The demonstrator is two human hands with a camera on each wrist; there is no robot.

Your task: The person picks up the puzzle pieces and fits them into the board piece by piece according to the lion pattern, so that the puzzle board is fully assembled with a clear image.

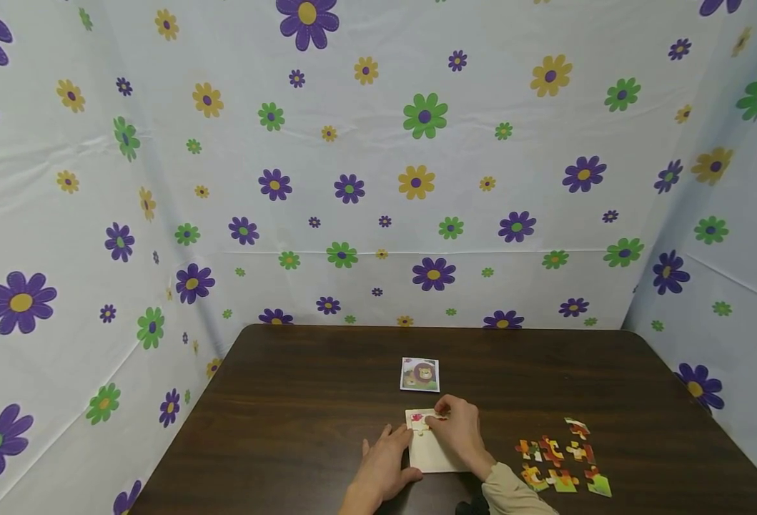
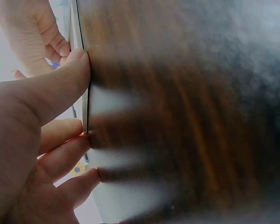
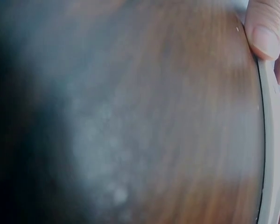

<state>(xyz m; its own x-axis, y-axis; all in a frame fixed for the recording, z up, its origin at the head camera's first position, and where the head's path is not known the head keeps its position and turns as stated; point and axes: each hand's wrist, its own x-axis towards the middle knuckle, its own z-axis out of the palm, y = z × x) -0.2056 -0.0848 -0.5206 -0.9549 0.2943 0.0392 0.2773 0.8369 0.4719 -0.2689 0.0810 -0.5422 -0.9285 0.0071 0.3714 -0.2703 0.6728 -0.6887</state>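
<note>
A pale square puzzle board (image 1: pixel 431 454) lies on the dark table in the head view, with a few fitted pieces (image 1: pixel 419 420) showing at its upper left. My left hand (image 1: pixel 381 465) rests along the board's left side, fingers extended. Its thumb (image 3: pixel 265 35) touches the board edge in the right wrist view. Over the board's top right, my right hand (image 1: pixel 460 429) pinches a small puzzle piece (image 1: pixel 441 415) between thumb and forefinger, mostly hidden by the fingers. In the left wrist view, the left hand (image 2: pixel 23 121) is at the board's thin edge (image 2: pixel 86 112).
Several loose puzzle pieces (image 1: pixel 561 481), orange, green and white, lie on the table to the right. A square lion picture card (image 1: pixel 419 375) lies beyond the board. Behind the brown table (image 1: pixel 301 400) hangs a flowered cloth (image 1: pixel 378 143), which also covers both sides.
</note>
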